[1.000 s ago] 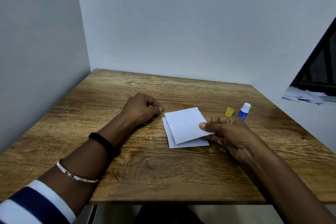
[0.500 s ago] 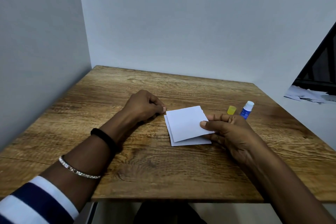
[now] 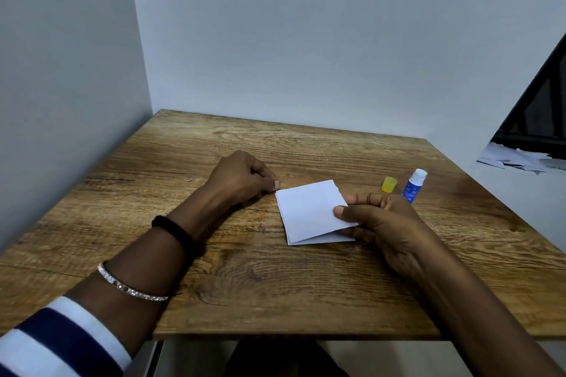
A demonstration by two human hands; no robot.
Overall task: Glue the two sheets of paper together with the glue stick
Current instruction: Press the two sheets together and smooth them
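Right of frame centre, the right hand (image 3: 392,225) has its fingers (image 3: 346,210) pinching the upper sheet (image 3: 306,208) by its right edge, raised off the lower sheet (image 3: 324,240). The left hand (image 3: 242,177) is curled, gripping nothing, just beside their left corner. Upper right stand the glue stick (image 3: 413,185) and yellow cap (image 3: 389,184), all well inside the tabletop (image 3: 245,278) edges.

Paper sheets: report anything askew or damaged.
The top sheet sits skewed over the bottom sheet, whose near edge peeks out. The top sheet's far right corner looks ragged, as if torn.
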